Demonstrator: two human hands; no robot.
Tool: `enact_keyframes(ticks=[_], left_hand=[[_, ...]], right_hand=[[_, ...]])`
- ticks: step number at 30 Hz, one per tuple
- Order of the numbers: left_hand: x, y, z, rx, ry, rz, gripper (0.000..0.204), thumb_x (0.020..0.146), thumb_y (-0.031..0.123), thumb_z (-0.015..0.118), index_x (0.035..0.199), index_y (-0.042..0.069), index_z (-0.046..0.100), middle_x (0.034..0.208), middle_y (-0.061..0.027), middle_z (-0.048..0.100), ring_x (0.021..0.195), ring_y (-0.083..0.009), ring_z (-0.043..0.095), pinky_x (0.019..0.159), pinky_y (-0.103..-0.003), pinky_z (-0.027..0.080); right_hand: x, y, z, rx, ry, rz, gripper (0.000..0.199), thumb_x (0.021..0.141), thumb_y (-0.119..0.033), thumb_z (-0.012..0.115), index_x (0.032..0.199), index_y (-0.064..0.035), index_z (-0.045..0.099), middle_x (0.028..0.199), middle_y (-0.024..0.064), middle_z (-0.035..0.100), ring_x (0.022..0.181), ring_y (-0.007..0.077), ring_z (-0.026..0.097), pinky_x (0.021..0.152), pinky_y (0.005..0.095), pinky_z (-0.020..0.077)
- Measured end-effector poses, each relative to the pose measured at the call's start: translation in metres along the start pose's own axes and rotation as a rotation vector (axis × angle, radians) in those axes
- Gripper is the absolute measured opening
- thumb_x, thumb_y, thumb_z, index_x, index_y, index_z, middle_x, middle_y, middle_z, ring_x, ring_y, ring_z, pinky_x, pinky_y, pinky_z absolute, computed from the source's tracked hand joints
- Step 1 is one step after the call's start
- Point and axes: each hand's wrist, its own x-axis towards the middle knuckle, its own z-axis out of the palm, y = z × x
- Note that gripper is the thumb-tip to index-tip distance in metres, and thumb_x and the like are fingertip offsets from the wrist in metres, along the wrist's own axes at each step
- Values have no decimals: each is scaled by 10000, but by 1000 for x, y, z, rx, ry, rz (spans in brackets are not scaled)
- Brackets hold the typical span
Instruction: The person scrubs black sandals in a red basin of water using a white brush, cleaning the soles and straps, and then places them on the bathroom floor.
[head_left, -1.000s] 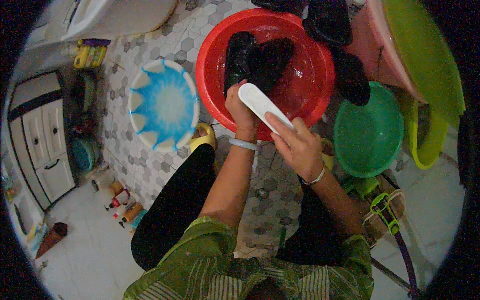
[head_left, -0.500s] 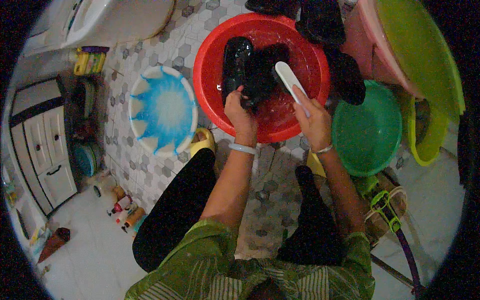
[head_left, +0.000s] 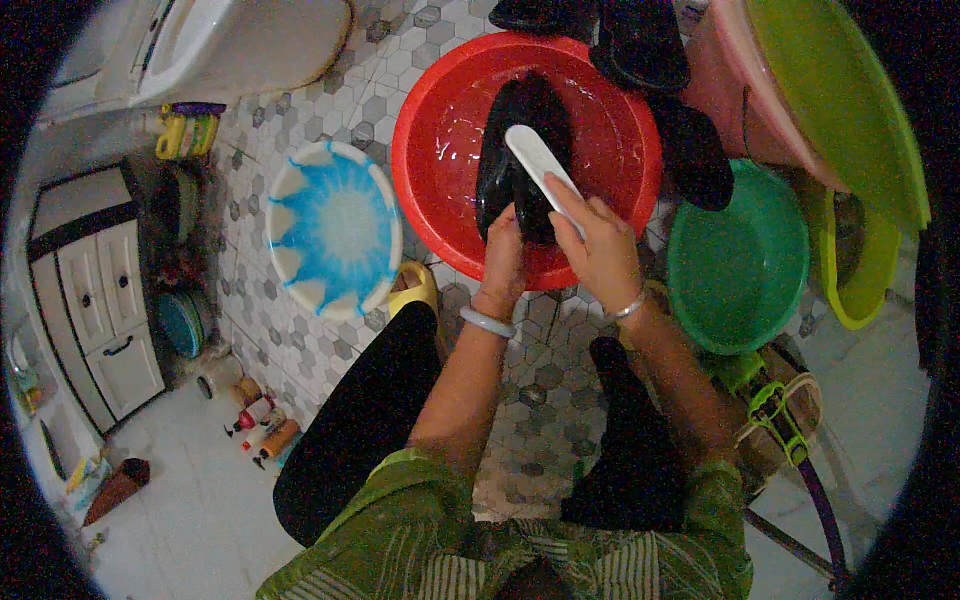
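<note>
A wet-looking black shoe [head_left: 497, 175] is in the red basin [head_left: 437, 130], its toe pointing away from me. My left hand [head_left: 506, 258] grips its near end over the basin's front rim. In my right hand [head_left: 606, 252] is a white-handled scrubbing brush [head_left: 536, 155], its fingers wrapped round the lower handle. The brush head lies over the shoe, and its bristles are hidden beneath it. Glints of light show on the basin's inner wall.
Black footwear [head_left: 692, 150] lies against the basin's right side. A green basin [head_left: 740, 335] stands to the right, a blue-and-white basin [head_left: 340, 225] to the left. Larger pink and yellow-green tubs [head_left: 850, 90] lean at the far right. Several bottles [head_left: 275, 440] stand lower left.
The shoe has shifted right and turned, showing a different side. My left hand has come nearer and right with it. The brush has moved left onto the shoe.
</note>
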Motion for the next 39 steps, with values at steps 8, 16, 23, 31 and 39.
enact_keyframes(ticks=[8,16,23,31,39], left_hand=[[32,31,-5,265,-72,-217,704,917,617,286,1273,38,473,1283,-93,486,1187,-220,432,1004,-350,313],[50,27,28,576,-108,35,453,873,197,609,1264,14,472,1103,-74,588,960,-167,552,848,-283,446],[81,12,49,315,-16,25,321,890,320,584,1036,34,591,840,-9,573,754,-112,526,650,-252,421],[94,9,59,-97,110,33,237,883,258,561,962,36,578,829,-51,605,685,-169,563,611,-282,464],[51,7,93,-400,277,-48,186,902,232,512,745,136,491,627,17,478,457,-101,449,402,-226,381]], right_hand=[[-47,28,6,272,-131,174,406,874,-155,567,1276,-134,518,1075,206,610,920,364,606,819,384,494],[19,66,13,-479,-157,437,414,899,-220,500,1293,-96,477,966,280,608,788,409,629,710,453,511],[27,100,57,-499,-306,218,291,822,-189,537,1039,5,548,806,267,599,720,422,611,661,503,499],[3,61,15,-340,-187,250,410,837,-193,563,1226,-79,500,920,258,587,809,429,592,711,479,490],[-57,23,-14,-458,-31,56,534,872,-231,572,1374,-210,390,822,138,486,628,337,587,511,424,503]])
